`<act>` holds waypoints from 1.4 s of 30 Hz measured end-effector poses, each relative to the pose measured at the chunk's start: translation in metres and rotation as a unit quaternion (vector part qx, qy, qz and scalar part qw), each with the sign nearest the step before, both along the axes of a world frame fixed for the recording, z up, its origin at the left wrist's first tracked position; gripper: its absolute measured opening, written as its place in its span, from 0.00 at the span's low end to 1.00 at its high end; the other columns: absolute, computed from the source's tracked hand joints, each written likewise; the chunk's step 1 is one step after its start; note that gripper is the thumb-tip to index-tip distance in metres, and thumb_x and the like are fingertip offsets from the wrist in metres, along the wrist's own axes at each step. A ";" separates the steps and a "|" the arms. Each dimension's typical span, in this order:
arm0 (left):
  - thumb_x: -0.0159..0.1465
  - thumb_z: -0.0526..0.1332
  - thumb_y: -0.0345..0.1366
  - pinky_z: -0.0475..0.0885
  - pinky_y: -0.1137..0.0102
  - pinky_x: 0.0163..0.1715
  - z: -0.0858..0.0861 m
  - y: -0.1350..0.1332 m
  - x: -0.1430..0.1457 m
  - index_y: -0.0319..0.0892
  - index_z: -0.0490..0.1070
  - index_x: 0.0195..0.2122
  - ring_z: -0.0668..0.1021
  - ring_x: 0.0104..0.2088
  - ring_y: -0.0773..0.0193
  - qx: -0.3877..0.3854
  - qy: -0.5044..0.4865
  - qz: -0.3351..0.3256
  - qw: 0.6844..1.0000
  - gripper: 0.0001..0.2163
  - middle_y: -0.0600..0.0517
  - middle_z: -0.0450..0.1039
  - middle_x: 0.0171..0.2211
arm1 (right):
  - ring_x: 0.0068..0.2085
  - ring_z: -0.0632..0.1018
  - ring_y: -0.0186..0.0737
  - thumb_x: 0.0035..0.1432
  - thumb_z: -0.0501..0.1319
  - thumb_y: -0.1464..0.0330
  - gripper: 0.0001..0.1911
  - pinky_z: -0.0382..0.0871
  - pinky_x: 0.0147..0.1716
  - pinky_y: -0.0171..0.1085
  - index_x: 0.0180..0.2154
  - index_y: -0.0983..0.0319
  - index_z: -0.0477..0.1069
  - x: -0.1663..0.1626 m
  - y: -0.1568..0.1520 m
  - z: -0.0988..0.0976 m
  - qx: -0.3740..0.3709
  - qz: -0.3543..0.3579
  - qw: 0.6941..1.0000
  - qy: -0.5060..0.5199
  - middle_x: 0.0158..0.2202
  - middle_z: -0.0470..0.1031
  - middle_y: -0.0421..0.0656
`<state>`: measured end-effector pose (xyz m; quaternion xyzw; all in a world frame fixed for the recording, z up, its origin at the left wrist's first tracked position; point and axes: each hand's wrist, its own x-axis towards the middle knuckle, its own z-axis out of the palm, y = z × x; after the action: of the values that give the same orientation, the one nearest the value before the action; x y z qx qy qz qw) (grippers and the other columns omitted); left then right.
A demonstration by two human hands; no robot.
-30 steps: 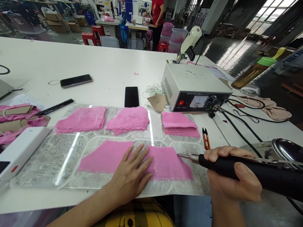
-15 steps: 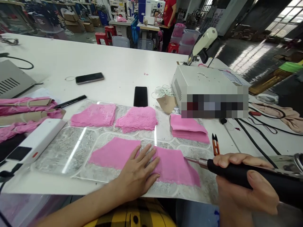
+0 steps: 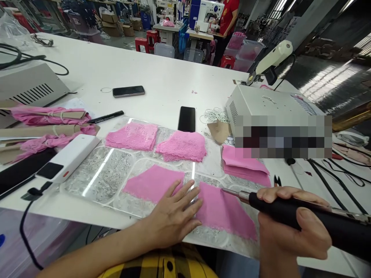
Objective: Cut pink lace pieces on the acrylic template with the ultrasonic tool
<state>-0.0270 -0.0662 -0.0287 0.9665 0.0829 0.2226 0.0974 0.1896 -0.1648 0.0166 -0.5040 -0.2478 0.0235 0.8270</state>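
Note:
My left hand (image 3: 177, 216) lies palm down with its fingers apart. Its fingers rest across the near right part of one plain pink fabric piece (image 3: 150, 183) and reach the left edge of a second pink fabric piece (image 3: 226, 216). Wrapped in my right hand (image 3: 292, 224) is a black-handled tool with a pointed metal tip (image 3: 278, 210), which looks like a soldering iron. That tip lies over the upper part of the second piece; whether it presses the cloth I cannot tell. Both pieces lie on a grey marble-patterned mat (image 3: 95, 175).
Behind are two lacy pink stacks (image 3: 131, 137) (image 3: 182, 146) and a folded pink stack (image 3: 245, 166). A grey box machine (image 3: 255, 100) stands right, thread snips (image 3: 277, 181) before it. A phone (image 3: 187, 119), a pen (image 3: 106, 117) and a white device (image 3: 69, 158) lie around. Black cables (image 3: 327, 185) run right.
The view has shifted, so most things sit further right. The tool's tip has moved left from the second piece's right edge onto its upper part. My left hand stays flat.

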 end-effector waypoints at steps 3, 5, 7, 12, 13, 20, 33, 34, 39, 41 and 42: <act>0.70 0.55 0.43 0.61 0.50 0.61 -0.001 0.000 0.001 0.39 0.70 0.55 0.66 0.63 0.48 -0.013 0.004 -0.005 1.000 0.17 0.42 0.69 0.59 | 0.17 0.68 0.35 0.35 0.55 0.67 0.07 0.65 0.15 0.39 0.23 0.61 0.65 0.001 -0.002 -0.001 -0.005 0.010 1.000 -0.004 0.21 0.65 0.36; 0.70 0.55 0.43 0.61 0.50 0.62 -0.001 -0.001 0.002 0.39 0.70 0.54 0.66 0.63 0.47 -0.018 0.002 -0.006 1.000 0.17 0.42 0.69 0.59 | 0.17 0.68 0.35 0.34 0.55 0.67 0.07 0.66 0.15 0.39 0.22 0.61 0.66 0.001 -0.002 -0.001 -0.009 0.011 1.000 -0.007 0.21 0.65 0.36; 0.70 0.55 0.44 0.60 0.50 0.62 -0.002 -0.001 0.003 0.39 0.71 0.54 0.66 0.63 0.47 -0.022 0.001 -0.004 1.000 0.17 0.42 0.69 0.59 | 0.17 0.67 0.35 0.34 0.55 0.67 0.07 0.65 0.14 0.39 0.23 0.60 0.66 0.000 -0.001 0.000 -0.011 0.009 1.000 -0.011 0.21 0.65 0.36; 0.70 0.55 0.45 0.60 0.49 0.62 -0.004 -0.002 0.002 0.39 0.71 0.53 0.66 0.63 0.47 -0.033 0.002 0.002 0.999 0.18 0.43 0.71 0.57 | 0.17 0.68 0.36 0.36 0.55 0.68 0.07 0.65 0.15 0.38 0.24 0.60 0.67 -0.003 0.001 0.001 -0.018 0.001 1.000 -0.023 0.21 0.67 0.36; 0.70 0.55 0.45 0.60 0.48 0.62 -0.003 -0.002 0.002 0.39 0.71 0.53 0.66 0.63 0.46 -0.032 0.003 0.002 0.999 0.18 0.43 0.71 0.57 | 0.17 0.68 0.36 0.36 0.55 0.68 0.07 0.65 0.15 0.38 0.24 0.60 0.67 -0.003 0.002 0.001 -0.020 0.003 1.000 -0.024 0.21 0.67 0.36; 0.71 0.54 0.44 0.61 0.48 0.61 -0.002 -0.001 0.000 0.38 0.70 0.54 0.66 0.63 0.46 -0.014 -0.010 -0.024 1.000 0.18 0.43 0.71 0.57 | 0.17 0.68 0.34 0.35 0.56 0.67 0.06 0.65 0.15 0.38 0.22 0.61 0.64 -0.007 0.006 0.002 -0.003 0.023 1.000 -0.005 0.21 0.64 0.36; 0.68 0.58 0.45 0.54 0.53 0.66 -0.007 0.001 -0.002 0.39 0.71 0.52 0.66 0.63 0.52 -0.034 -0.031 -0.077 0.996 0.17 0.43 0.74 0.53 | 0.18 0.69 0.35 0.38 0.57 0.67 0.07 0.67 0.17 0.40 0.25 0.61 0.65 -0.018 0.016 0.002 -0.016 0.045 0.999 -0.007 0.22 0.67 0.36; 0.68 0.58 0.45 0.54 0.53 0.66 -0.007 0.001 -0.002 0.39 0.71 0.52 0.66 0.63 0.52 -0.035 -0.033 -0.078 0.996 0.17 0.43 0.75 0.52 | 0.17 0.69 0.35 0.38 0.57 0.68 0.07 0.67 0.16 0.40 0.25 0.61 0.65 -0.018 0.017 0.003 -0.016 0.044 0.999 -0.011 0.22 0.67 0.36; 0.68 0.57 0.45 0.54 0.53 0.66 -0.006 0.001 -0.002 0.39 0.72 0.51 0.67 0.63 0.51 -0.033 -0.031 -0.079 0.996 0.17 0.45 0.75 0.52 | 0.17 0.69 0.35 0.38 0.57 0.68 0.06 0.66 0.17 0.39 0.25 0.60 0.66 -0.021 0.019 0.004 -0.022 0.035 0.999 -0.026 0.22 0.68 0.36; 0.68 0.57 0.45 0.54 0.53 0.66 -0.005 0.001 -0.003 0.39 0.72 0.51 0.67 0.62 0.51 -0.032 -0.029 -0.078 0.996 0.17 0.45 0.75 0.52 | 0.18 0.69 0.35 0.37 0.57 0.68 0.06 0.66 0.17 0.39 0.25 0.61 0.65 -0.021 0.018 0.004 -0.023 0.037 0.999 -0.021 0.22 0.67 0.36; 0.68 0.57 0.45 0.55 0.53 0.65 -0.005 0.001 -0.003 0.39 0.72 0.51 0.68 0.62 0.51 -0.030 -0.028 -0.078 0.996 0.17 0.44 0.75 0.52 | 0.18 0.69 0.35 0.37 0.57 0.68 0.06 0.66 0.17 0.39 0.25 0.61 0.65 -0.022 0.018 0.004 -0.024 0.040 0.999 -0.017 0.22 0.67 0.36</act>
<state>-0.0300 -0.0650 -0.0334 0.9600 0.0111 0.2387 0.1460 0.1679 -0.1473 0.0207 -0.5133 -0.2811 0.0540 0.8091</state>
